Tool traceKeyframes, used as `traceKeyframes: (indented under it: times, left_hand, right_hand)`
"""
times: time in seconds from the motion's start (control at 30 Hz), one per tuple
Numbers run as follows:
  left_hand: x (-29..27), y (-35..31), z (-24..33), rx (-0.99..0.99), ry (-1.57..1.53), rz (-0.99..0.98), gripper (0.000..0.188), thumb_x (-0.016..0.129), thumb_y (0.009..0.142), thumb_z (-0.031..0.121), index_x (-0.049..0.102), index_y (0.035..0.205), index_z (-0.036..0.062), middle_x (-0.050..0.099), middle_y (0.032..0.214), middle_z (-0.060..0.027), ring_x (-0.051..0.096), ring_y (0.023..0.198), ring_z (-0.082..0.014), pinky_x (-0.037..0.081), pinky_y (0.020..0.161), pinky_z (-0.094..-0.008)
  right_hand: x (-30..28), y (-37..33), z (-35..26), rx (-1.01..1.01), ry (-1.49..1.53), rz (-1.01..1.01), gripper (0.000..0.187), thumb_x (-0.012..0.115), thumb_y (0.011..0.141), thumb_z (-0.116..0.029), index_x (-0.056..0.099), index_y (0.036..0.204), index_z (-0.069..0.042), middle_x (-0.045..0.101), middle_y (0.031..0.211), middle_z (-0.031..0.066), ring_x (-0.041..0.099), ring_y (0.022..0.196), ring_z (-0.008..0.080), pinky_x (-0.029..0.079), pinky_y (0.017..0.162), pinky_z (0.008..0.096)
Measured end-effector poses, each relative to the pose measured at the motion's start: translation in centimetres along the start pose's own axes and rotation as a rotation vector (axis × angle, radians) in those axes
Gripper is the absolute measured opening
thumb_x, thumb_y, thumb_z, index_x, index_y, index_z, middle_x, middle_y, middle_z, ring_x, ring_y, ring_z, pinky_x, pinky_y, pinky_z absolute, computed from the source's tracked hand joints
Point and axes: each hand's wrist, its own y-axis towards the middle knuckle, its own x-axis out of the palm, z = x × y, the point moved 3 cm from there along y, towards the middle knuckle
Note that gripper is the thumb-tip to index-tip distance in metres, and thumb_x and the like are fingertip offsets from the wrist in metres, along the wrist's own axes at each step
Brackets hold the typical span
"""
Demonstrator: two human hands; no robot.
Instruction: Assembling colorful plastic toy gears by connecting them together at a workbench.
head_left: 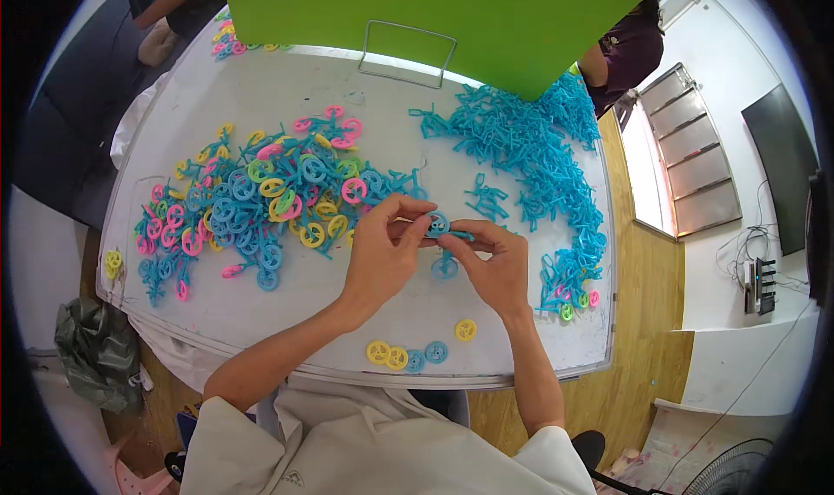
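Note:
Over the middle of the white table, my left hand (380,250) pinches a small blue spoked wheel (438,225) between thumb and fingertips. My right hand (497,269) meets it from the other side, its fingers closed on a thin blue plastic piece (461,235) against the wheel; whether the two are joined I cannot tell. Just below my fingertips is another blue wheel (444,267). Near the table's front edge lie loose yellow wheels (378,352) and blue wheels (436,352).
A heap of blue pieces with coloured wheels (252,191) covers the left. Loose blue plastic pieces (521,139) spread along the right. A green panel (434,17) with a wire handle stands at the back. People sit at the far left (169,4) and far right (621,47).

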Motion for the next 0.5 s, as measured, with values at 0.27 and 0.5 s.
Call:
traceKeyframes:
  times: [0.27,0.5]
  left_hand:
    - [0.1,-0.1,-0.3,0.024,-0.092,0.012,0.013,0.053,0.093,0.0,0.052,0.104,-0.0063,0.057,0.104,-0.0125,0.064,0.091,-0.0179,0.059,0.081,-0.0334]
    - [0.2,-0.6,-0.4,0.106,-0.046,0.104,0.011,0.055,0.091,-0.001,0.056,0.1,-0.0063,0.064,0.095,-0.0134,0.07,0.081,-0.0193,0.055,0.07,-0.0264]
  right_hand:
    - [0.4,-0.1,1.0,0.147,0.108,0.06,0.016,0.07,0.085,-0.012,0.069,0.096,0.001,0.071,0.078,0.0074,0.066,0.071,0.0098,0.051,0.064,0.0226]
    - [1.3,-0.3,0.7,0.242,0.199,0.102,0.013,0.067,0.087,-0.005,0.066,0.095,0.005,0.069,0.08,0.0117,0.067,0.073,0.0127,0.052,0.066,0.0215]
